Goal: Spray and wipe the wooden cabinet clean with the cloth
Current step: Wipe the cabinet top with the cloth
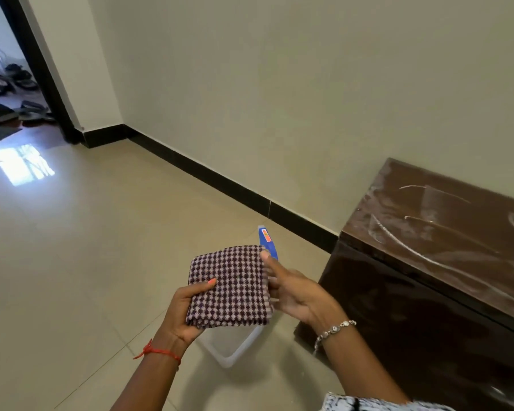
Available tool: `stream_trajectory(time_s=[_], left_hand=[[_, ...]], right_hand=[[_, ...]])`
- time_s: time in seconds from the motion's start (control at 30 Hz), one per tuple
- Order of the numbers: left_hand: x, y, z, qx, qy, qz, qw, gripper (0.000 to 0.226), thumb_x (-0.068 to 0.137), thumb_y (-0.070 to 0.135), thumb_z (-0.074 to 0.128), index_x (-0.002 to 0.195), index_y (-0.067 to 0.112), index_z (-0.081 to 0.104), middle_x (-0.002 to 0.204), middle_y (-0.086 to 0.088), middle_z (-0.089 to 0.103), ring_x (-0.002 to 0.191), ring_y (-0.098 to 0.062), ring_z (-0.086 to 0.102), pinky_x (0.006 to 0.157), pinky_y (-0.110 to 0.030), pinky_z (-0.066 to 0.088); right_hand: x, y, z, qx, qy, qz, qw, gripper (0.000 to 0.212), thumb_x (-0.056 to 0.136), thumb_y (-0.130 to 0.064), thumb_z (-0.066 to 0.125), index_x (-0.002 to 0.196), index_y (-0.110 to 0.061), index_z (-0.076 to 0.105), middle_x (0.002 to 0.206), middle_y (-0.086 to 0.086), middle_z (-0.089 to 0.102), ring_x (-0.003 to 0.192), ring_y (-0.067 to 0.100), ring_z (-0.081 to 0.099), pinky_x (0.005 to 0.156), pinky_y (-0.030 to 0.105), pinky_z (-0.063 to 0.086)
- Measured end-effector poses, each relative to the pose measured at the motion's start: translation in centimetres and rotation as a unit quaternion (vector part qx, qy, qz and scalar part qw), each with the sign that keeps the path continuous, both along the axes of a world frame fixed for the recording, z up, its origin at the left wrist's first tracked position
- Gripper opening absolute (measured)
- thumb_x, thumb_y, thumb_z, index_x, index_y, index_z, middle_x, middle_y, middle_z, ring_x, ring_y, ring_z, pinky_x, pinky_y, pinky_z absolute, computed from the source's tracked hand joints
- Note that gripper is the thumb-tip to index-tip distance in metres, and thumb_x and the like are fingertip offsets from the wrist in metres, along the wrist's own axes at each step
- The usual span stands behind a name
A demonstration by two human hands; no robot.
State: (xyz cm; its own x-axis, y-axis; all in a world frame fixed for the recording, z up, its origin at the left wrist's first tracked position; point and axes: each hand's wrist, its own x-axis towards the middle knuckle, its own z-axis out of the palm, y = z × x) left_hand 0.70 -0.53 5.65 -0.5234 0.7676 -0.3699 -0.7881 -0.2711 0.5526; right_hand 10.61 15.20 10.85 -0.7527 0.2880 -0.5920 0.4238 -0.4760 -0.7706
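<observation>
Between both hands: folded cloth [230, 287]. L hand [184, 310] grips its edge, R hand [294, 292] pinches other side; cabinet [428, 262] just right.

Both arms reach in from bottom centre of frame; left hand [180, 311] and right hand [297, 295] pinch-grip, thumbs on top, wrists near-level.

Left of the wooden cabinet [428, 277], bare floor [72, 262] is lying open. A spray bottle [267, 240] and clear container [232, 348] are standing just beside the cabinet's left face, narrowing that approach; the wall [279, 99] is blocking behind.
</observation>
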Motion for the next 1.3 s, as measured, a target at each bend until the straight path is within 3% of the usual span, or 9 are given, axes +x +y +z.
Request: stream_trajectory(time_s=[0.13,0.4,0.57,0.7,0.77,0.83,0.97,1.13,1.3], left_hand=[[1.3,1.4,4.4,0.006,0.024,-0.070,0.997,0.086,0.033,0.002,0.088,0.111,-0.008,0.055,0.103,-0.027,0.066,0.087,-0.037,0.067,0.066,-0.046,0.057],[4.7,5.9,13.9,0.008,0.068,-0.157,0.985,0.025,0.076,0.012,0.059,0.094,-0.005,0.068,0.100,-0.024,0.068,0.086,-0.035,0.068,0.083,-0.049,0.052],[7.2,9.6,16.3,-0.016,0.163,-0.121,0.979,0.050,0.078,0.033,0.058,0.123,0.012,0.054,0.129,-0.009,0.051,0.120,-0.029,0.046,0.097,-0.046,0.041],[7.8,11.1,15.5,-0.042,0.182,-0.086,0.979,0.052,0.087,0.036,0.051,0.133,0.012,0.045,0.140,-0.006,0.042,0.133,-0.028,0.031,0.108,-0.051,0.026],[8.0,11.6,15.2,-0.053,0.194,-0.083,0.976,0.050,0.091,0.036,0.047,0.135,0.011,0.043,0.142,-0.005,0.041,0.135,-0.024,0.028,0.110,-0.049,0.021],[8.2,12.2,14.7,-0.070,0.209,-0.084,0.972,0.050,0.093,0.036,0.043,0.136,0.012,0.040,0.143,-0.004,0.039,0.136,-0.020,0.027,0.111,-0.046,0.017],[8.8,13.6,14.1,-0.089,0.231,-0.104,0.963,0.052,0.096,0.038,0.033,0.142,0.014,0.030,0.146,-0.005,0.037,0.137,-0.018,0.027,0.113,-0.039,0.009],[9.1,14.2,13.8,-0.124,0.284,-0.122,0.943,0.051,0.096,0.043,0.028,0.136,0.014,0.041,0.141,-0.004,0.044,0.133,-0.019,0.033,0.113,-0.038,0.008],[9.0,14.7,12.7,-0.132,0.318,-0.106,0.933,0.050,0.096,0.046,0.027,0.129,0.016,0.050,0.126,-0.001,0.054,0.107,-0.008,0.046,0.091,-0.024,0.028]], right_hand=[[1.7,-0.4,2.6,0.078,-0.004,-0.007,0.997,0.056,0.065,-0.017,0.079,0.115,-0.007,0.055,0.106,0.010,0.067,0.097,0.024,0.064,0.084,0.036,0.053],[8.0,1.9,10.4,0.079,0.115,-0.117,0.983,0.061,0.059,0.001,0.079,0.116,-0.007,0.057,0.106,0.014,0.069,0.095,0.030,0.067,0.084,0.048,0.054],[13.0,4.8,16.8,0.154,0.171,-0.240,0.943,0.048,0.069,0.008,0.069,0.114,-0.003,0.055,0.106,0.016,0.068,0.088,0.031,0.068,0.067,0.039,0.058],[14.4,7.2,19.8,0.498,0.135,-0.282,0.809,0.035,0.076,0.000,0.069,0.103,-0.019,0.056,0.087,-0.006,0.064,0.076,0.012,0.064,0.053,0.020,0.053],[13.8,8.4,19.1,0.671,0.080,-0.250,0.694,0.026,0.077,-0.008,0.068,0.098,-0.021,0.058,0.081,-0.005,0.065,0.075,0.016,0.065,0.057,0.029,0.054],[13.0,8.9,17.1,0.753,0.008,-0.187,0.631,0.030,0.080,-0.018,0.066,0.109,-0.023,0.060,0.089,0.000,0.069,0.081,0.022,0.065,0.068,0.033,0.053],[11.9,7.9,12.1,0.784,-0.007,-0.014,0.620,0.040,0.081,-0.013,0.063,0.117,-0.030,0.060,0.103,-0.003,0.070,0.093,0.015,0.064,0.084,0.024,0.046],[12.4,7.5,10.1,0.770,0.016,0.093,0.631,0.051,0.074,-0.051,0.049,0.119,-0.029,0.056,0.119,-0.010,0.060,0.109,0.008,0.054,0.097,0.030,0.041],[9.4,6.2,11.1,0.704,-0.086,0.074,0.702,0.065,0.082,-0.072,0.024,0.116,-0.023,0.048,0.123,-0.001,0.054,0.111,0.015,0.048,0.104,0.044,0.031]])
